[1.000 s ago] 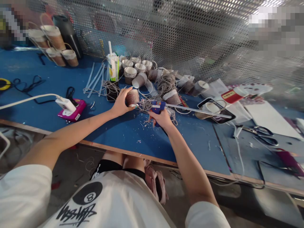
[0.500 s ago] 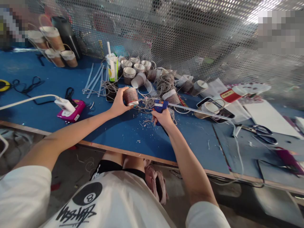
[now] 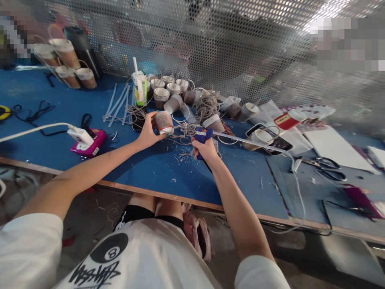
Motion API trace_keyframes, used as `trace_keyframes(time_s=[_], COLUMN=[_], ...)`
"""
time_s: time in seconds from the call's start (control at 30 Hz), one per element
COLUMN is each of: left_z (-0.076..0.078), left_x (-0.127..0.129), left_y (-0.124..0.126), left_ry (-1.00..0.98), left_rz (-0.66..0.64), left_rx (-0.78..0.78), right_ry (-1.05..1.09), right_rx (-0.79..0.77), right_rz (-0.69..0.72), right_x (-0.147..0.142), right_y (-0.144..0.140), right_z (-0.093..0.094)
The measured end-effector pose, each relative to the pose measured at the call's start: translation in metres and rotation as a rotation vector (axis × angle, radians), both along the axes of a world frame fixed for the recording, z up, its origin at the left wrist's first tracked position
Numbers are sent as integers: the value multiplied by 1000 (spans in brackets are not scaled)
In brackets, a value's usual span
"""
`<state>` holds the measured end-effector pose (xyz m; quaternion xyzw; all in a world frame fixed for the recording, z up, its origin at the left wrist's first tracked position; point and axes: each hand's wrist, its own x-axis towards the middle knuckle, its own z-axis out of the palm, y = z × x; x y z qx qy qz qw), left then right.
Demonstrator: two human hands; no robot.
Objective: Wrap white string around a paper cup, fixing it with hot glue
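A small cup wrapped in brown-grey cord [image 3: 164, 121] is tilted in my left hand [image 3: 148, 133], with the thumb near its pale rim and the fingers round its far side. My right hand [image 3: 206, 149] grips a blue hot glue gun [image 3: 202, 134], its nozzle facing left toward the cup but apart from it. A long clear glue stick [image 3: 249, 141] sticks out of the gun's back. Between the hands lies loose grey cord [image 3: 188, 129] amid scraps. Behind them stand several wrapped cups [image 3: 161, 94] and a bundle of cord [image 3: 207, 106].
At the left are a pink power strip [image 3: 90, 143] with a white plug, more handled cups [image 3: 64, 54] and a black bottle [image 3: 82, 50]. Glue sticks [image 3: 118, 104] lie beside a drink carton [image 3: 140, 89]. To the right are a phone [image 3: 281, 144] and scissors [image 3: 327, 163].
The cup in my left hand has turned slightly, so its pale end shows more. The glue gun stays nearly where it was. The whole view has shifted a little.
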<state>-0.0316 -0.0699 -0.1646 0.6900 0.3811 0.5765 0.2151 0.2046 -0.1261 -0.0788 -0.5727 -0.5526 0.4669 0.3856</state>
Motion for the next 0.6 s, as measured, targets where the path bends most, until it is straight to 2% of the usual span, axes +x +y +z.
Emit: trace_keyframes(time_s=[0.47,0.6], left_z=[-5,-5], left_x=[-3,-3], left_y=[7,8], left_ry=[-13,-23], left_rz=[-32,-61], left_rx=[66,99], right_ry=[-46,-131], right_rx=[-26,3], right_rz=[4,-6], right_x=[-1,0], right_y=[1,1], right_z=[-4,0])
